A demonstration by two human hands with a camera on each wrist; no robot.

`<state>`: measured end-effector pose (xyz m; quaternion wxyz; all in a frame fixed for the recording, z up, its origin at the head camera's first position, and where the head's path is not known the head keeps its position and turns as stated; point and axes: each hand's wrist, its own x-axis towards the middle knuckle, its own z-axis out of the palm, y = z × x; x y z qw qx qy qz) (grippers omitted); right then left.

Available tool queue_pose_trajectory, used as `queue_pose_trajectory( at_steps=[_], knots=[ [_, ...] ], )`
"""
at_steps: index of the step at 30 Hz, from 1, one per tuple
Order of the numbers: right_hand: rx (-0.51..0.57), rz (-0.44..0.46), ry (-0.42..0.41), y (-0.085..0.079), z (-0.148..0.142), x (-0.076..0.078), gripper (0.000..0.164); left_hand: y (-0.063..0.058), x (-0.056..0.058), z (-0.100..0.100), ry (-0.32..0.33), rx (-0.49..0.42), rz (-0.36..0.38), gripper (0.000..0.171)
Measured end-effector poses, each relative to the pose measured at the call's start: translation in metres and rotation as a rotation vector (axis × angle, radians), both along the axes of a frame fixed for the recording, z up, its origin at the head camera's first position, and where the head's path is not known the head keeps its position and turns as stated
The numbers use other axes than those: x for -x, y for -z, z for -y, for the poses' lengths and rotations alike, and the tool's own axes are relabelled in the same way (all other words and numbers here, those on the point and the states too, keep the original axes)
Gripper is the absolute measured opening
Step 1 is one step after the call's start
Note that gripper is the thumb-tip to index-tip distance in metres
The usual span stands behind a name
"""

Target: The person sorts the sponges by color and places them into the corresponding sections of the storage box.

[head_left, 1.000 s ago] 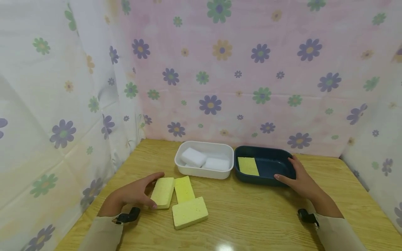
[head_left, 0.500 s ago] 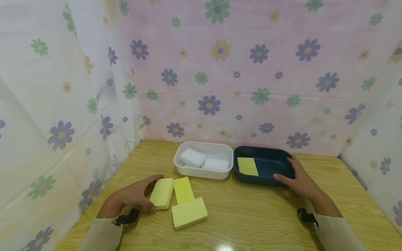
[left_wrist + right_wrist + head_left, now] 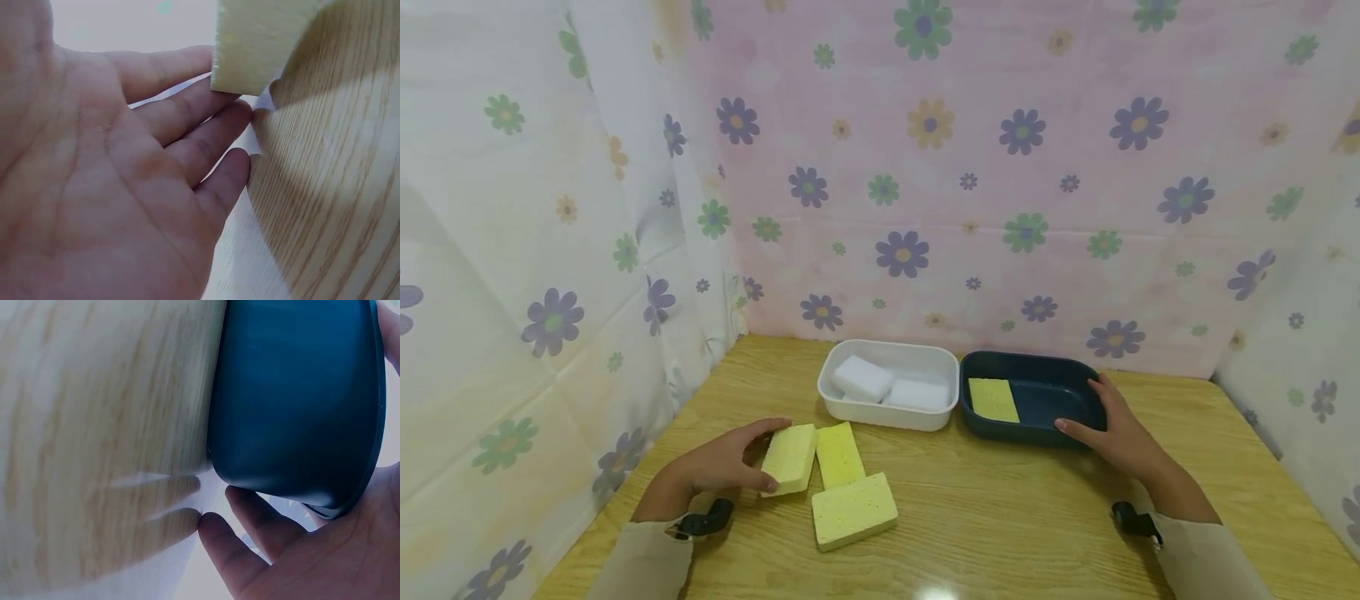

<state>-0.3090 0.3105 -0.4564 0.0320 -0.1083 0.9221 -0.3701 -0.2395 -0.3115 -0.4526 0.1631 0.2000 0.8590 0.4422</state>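
Note:
My left hand [image 3: 726,460] pinches a pale yellow sponge [image 3: 790,457] by its left side, thumb at the near corner and fingers at the far end. The sponge is tilted, its near end raised a little. In the left wrist view the sponge [image 3: 253,47] rests against the fingers, above the wood. Right of it lie a brighter yellow sponge [image 3: 839,454] and a thick pale yellow sponge [image 3: 854,511] that overlaps its near end. My right hand [image 3: 1116,429] holds the right end of a dark blue tray [image 3: 1052,433], thumb on the front rim. One yellow sponge [image 3: 994,400] lies inside at the left.
A white tray [image 3: 887,413] touches the blue tray's left side and holds white sponges [image 3: 862,379]. Both stand near the back of the wooden table [image 3: 985,517]. Flowered cloth [image 3: 970,200] hangs behind and at both sides.
The near end of the sponge in my left hand has risen slightly, and the thumb has shifted onto its near corner. My right hand and the trays stay put.

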Motion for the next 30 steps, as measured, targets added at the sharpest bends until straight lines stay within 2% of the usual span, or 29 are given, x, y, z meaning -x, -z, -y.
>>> queue_pose_trajectory(
  at_steps=[12, 15, 19, 22, 26, 30],
  knots=[
    [0.008, 0.003, -0.001, 0.0001, -0.0001, -0.0015, 0.113, 0.0010, 0.0001, -0.0008, -0.028, -0.116, -0.017, 0.083],
    [0.011, 0.000, -0.001, -0.0009, -0.0001, -0.0015, 0.113, 0.0001, 0.0010, -0.0019, -0.019, -0.183, 0.021, 0.082],
    [0.006, -0.001, 0.001, -0.0017, 0.0002, -0.0017, 0.113, -0.0009, 0.0007, -0.0029, -0.010, -0.268, 0.099, 0.085],
    [0.002, 0.000, 0.002, -0.0013, -0.0001, -0.0016, 0.113, -0.0015, 0.0006, -0.0041, -0.008, -0.299, 0.117, 0.092],
    [0.004, -0.001, 0.000, 0.0002, -0.0006, -0.0008, 0.113, -0.0024, 0.0007, -0.0065, -0.017, -0.319, 0.103, 0.101],
    [0.006, 0.001, -0.003, 0.0019, -0.0009, 0.0003, 0.112, -0.0035, 0.0004, -0.0080, -0.051, -0.291, 0.047, 0.105]
  ],
)
